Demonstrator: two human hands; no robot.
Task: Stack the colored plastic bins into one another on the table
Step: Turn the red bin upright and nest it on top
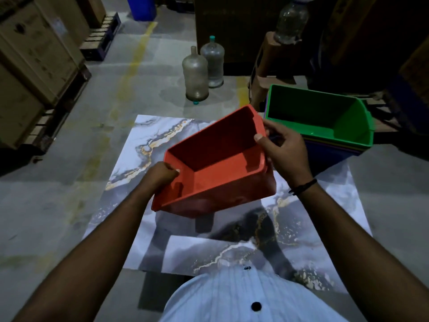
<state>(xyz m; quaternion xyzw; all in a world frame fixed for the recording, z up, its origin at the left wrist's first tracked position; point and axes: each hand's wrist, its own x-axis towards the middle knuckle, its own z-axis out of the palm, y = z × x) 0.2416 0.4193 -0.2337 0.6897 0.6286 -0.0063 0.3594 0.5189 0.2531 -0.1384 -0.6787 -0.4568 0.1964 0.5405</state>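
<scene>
Closest to me was my pale shirt (232, 296), and past it the marbled table (162, 135) stretched out under both forearms. Above that table I held the red bin (216, 163) clear of the surface, tilted, its open mouth facing up towards me. My left hand (162, 176) was closed over the near left rim, fingers curled on the inside wall; my right hand (282, 154) pinched the far right rim, thumb on the inner face, a dark band at the wrist. So the bin sat between my two grips, carried by its opposite edges. Just beyond my right hand, at the table's far right corner, stood the stack (332, 149) with the green bin (318, 112) on top, purple and blue edges showing beneath it, so several seemed nested already. I judged the work well along: the red bin was not yet in, and it needed levelling and lowering into the green one. Farther off, water jugs (202, 70) stood on the floor.
</scene>
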